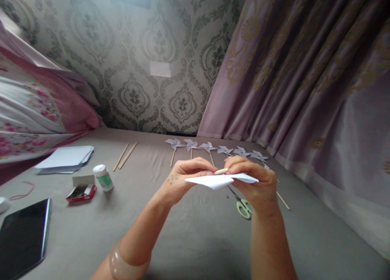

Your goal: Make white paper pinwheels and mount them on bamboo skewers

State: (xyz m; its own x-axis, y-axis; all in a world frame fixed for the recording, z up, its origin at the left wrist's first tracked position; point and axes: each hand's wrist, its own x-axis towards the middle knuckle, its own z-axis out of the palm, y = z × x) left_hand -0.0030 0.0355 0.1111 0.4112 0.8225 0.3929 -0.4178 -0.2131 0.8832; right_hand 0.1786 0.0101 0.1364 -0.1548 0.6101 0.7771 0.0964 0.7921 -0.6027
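Both hands meet in the middle of the head view, raised above the grey sheet. My left hand (190, 172) is closed on the left part of a white paper pinwheel (215, 182), seen nearly edge-on. From the right, my right hand (251, 178) grips the same pinwheel and the end of a wooden stick (222, 171) lying against its far side. Most of that stick is hidden by the fingers. Below the right hand lie scissors (243, 208) with pale green handles, their blades partly covered. Beyond the hands, several finished pinwheels (207, 146) on sticks lie in a row.
On the left are a stack of white paper (65, 158), loose wooden sticks (128, 156), a white-and-green bottle (103, 177) and an open red box (81, 189) of small dark pieces. A black tablet (24, 237) lies nearer. Curtains (292, 69) border the right side.
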